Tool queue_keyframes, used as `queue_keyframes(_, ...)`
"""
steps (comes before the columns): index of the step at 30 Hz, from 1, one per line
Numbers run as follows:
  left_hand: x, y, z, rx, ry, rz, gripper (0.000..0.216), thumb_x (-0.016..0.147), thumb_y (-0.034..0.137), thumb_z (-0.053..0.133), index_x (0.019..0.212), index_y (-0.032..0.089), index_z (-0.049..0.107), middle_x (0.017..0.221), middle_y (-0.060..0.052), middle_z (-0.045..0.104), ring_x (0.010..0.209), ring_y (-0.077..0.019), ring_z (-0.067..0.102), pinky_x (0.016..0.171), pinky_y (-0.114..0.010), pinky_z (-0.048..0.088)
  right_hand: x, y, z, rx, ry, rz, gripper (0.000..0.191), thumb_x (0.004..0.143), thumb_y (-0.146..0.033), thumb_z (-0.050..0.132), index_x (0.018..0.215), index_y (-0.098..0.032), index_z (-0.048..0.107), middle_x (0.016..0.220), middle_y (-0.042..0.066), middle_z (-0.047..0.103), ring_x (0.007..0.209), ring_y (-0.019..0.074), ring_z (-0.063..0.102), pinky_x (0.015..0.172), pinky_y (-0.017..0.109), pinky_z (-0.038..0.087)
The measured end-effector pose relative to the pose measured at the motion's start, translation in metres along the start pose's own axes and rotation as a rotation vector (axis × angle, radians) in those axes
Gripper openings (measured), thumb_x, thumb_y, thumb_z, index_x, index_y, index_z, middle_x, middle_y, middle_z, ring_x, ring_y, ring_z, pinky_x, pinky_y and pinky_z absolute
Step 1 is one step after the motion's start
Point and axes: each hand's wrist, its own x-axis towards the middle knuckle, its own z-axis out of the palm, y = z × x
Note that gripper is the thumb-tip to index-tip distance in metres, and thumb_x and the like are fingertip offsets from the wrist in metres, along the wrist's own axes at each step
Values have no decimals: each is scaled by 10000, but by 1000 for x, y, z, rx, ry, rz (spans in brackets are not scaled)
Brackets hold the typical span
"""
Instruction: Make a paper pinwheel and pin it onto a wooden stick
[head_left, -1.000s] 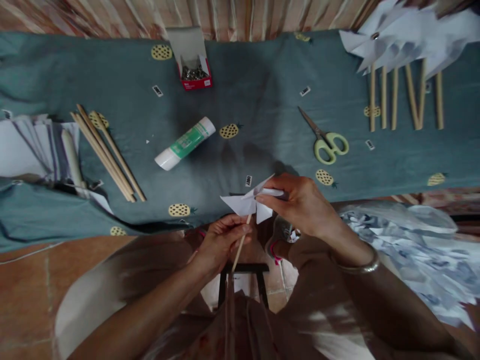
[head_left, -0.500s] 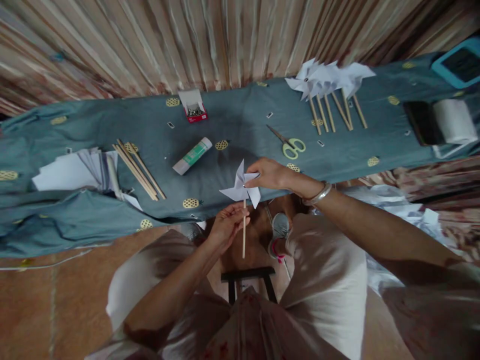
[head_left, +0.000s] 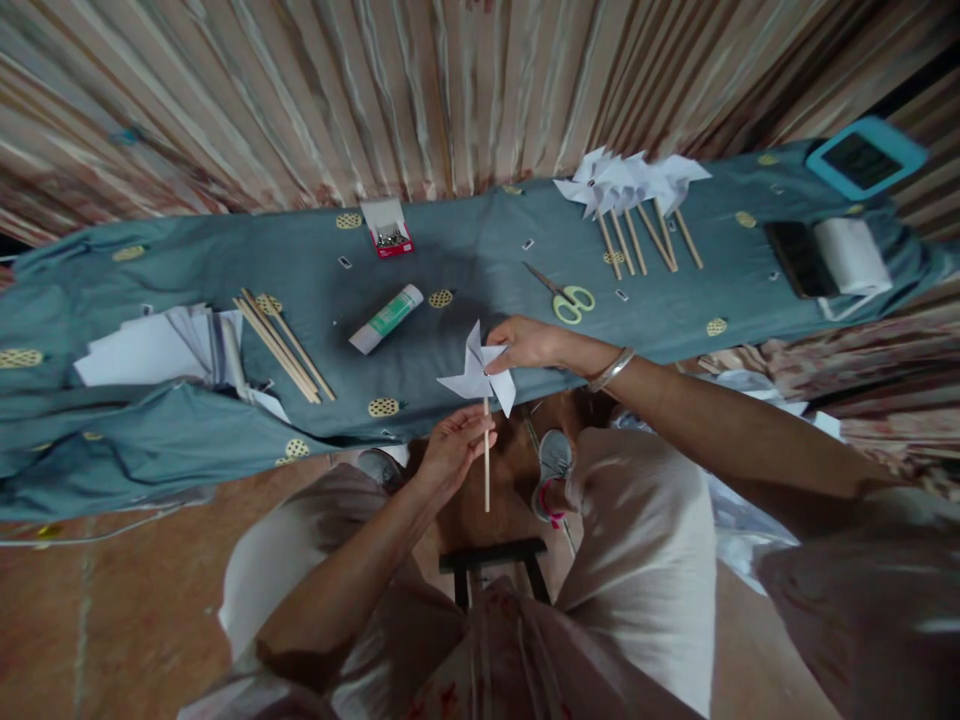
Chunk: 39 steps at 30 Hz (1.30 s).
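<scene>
I hold a white paper pinwheel [head_left: 474,378] on a thin wooden stick [head_left: 487,470] over the near edge of a table with a teal cloth [head_left: 465,250]. My left hand [head_left: 450,452] pinches the stick just below the paper head. My right hand [head_left: 525,343] grips one blade of the pinwheel at its upper right. Both hands hover in front of the table, above my lap.
On the cloth lie a glue stick [head_left: 386,318], green-handled scissors [head_left: 564,295], a red box of pins [head_left: 388,236], loose wooden sticks [head_left: 281,345], a paper stack [head_left: 161,345], several finished pinwheels [head_left: 630,195], a dark phone [head_left: 799,258], a white roll [head_left: 851,255]. A black stool [head_left: 491,565] stands below.
The view has pulled back and tilted up, showing more table and curtain. The pinwheel stick went from tilted to upright. Both hands keep their hold.
</scene>
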Motion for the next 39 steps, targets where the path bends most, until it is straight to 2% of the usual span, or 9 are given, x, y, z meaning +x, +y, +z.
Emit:
queue_keyframes(3,-2,1,1,5,0,-3,416,457,288,959,772,157,722,719,11,678,676,-79,607,743,-233,521,1,-1,-1,-9,-2,7,172,625,-236,756,587,-173,601,579,-57,520,631,118,479,597,258,308)
queue_keyframes(8,-7,7,3,-1,18,-9,398,472,257,960,784,145,739,706,2,691,651,-71,613,671,-185,513,0,-6,-2,40,-19,17,183,601,-239,758,558,-177,592,520,-77,468,556,89,409,550,254,272)
queue_keyframes(10,-9,11,5,-11,18,-11,413,460,250,965,793,138,746,698,3,694,631,-65,613,645,-168,515,-3,-7,-3,141,-7,39,189,591,-246,765,551,-177,594,501,-79,464,533,81,401,529,245,274)
queue_keyframes(13,-10,18,8,-21,2,15,423,450,246,970,792,136,748,683,13,688,598,-56,602,602,-151,512,-8,-8,-6,346,19,70,188,564,-264,807,603,-173,648,545,-58,561,561,89,483,538,225,344)
queue_keyframes(16,-10,26,11,-12,-6,54,397,466,233,964,777,134,739,670,26,676,563,-45,579,562,-143,497,-11,-10,-10,483,39,87,278,494,-282,888,657,-168,693,609,-38,638,607,97,549,554,213,400)
queue_keyframes(20,-8,32,15,3,-11,77,427,456,253,968,795,122,745,674,15,688,550,-52,582,549,-155,495,-14,-10,-11,618,58,71,376,421,-296,942,675,-156,702,644,-26,669,600,91,566,538,203,417)
queue_keyframes(25,-6,37,21,32,18,129,458,407,258,982,786,138,755,668,12,690,594,-79,603,591,-191,523,-15,-8,-5,750,95,-12,382,458,-310,921,721,-144,701,659,-20,673,596,92,560,549,218,412)
queue_keyframes(33,1,51,31,93,41,237,470,386,319,989,761,151,761,670,10,696,604,-88,606,584,-201,530,-13,-2,0,868,258,-113,433,507,-408,898,815,-155,728,724,-9,703,632,116,575,609,251,424)
queue_keyframes(39,9,54,37,128,30,263,482,398,375,992,756,143,768,661,1,697,604,-98,615,579,-210,542,-11,8,4,968,299,-103,360,567,-432,869,738,-154,719,655,-12,683,614,119,577,639,271,438)
